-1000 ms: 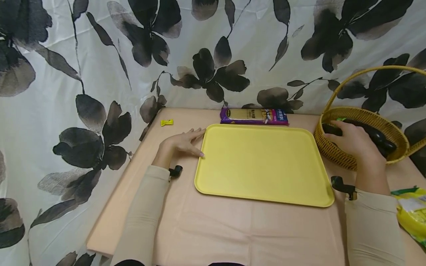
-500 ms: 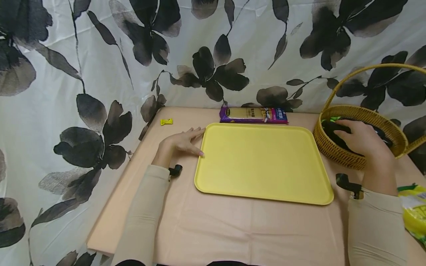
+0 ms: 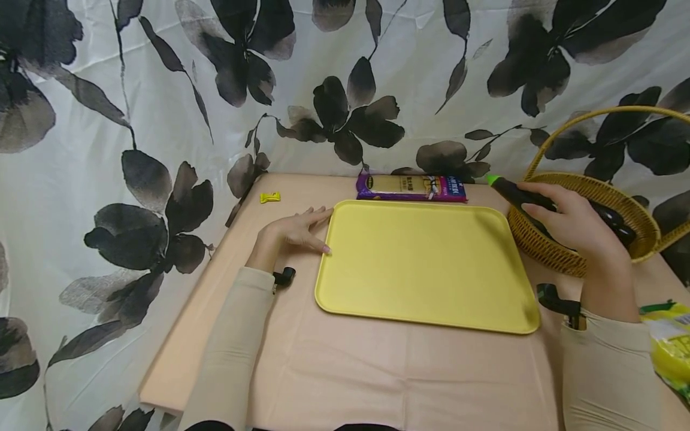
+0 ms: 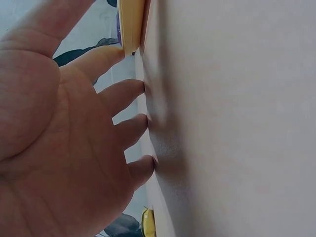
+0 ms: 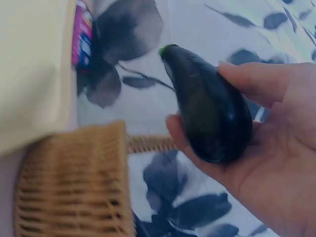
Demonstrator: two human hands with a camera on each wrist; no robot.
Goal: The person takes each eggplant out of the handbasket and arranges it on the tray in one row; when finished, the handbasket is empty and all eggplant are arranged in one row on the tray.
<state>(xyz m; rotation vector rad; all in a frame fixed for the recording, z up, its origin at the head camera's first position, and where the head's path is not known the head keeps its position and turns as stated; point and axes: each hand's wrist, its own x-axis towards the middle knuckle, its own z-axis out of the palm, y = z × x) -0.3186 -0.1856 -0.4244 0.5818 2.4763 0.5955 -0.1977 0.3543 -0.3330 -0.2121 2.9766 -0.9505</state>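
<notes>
My right hand [image 3: 582, 224] grips a dark, glossy eggplant [image 5: 210, 108] with a green stem end, thumb on one side and fingers on the other. In the head view the eggplant's stem end points left past the rim of the wicker basket [image 3: 547, 256]. Another dark, shiny eggplant [image 3: 614, 218] lies inside that basket, partly covered by the hand. To the left, my left hand [image 3: 288, 232] is spread beside the yellow tray [image 3: 426, 263]. Its thumb and index finger reach the tray's left edge, and the other fingertips [image 4: 143, 168] touch the tabletop.
Behind the tray lies a purple packet [image 3: 411, 188]. A small yellow wrapped piece [image 3: 270, 197] is at the back left of the table. At the far right is a yellow-green bag [image 3: 668, 347]. The basket's tall handle [image 3: 544, 146] arches up, and a floral curtain [image 3: 345, 60] hangs behind.
My right hand reached down into the basket and has lifted an eggplant, which now extends over the left rim. The left hand and the tray have stayed in place.
</notes>
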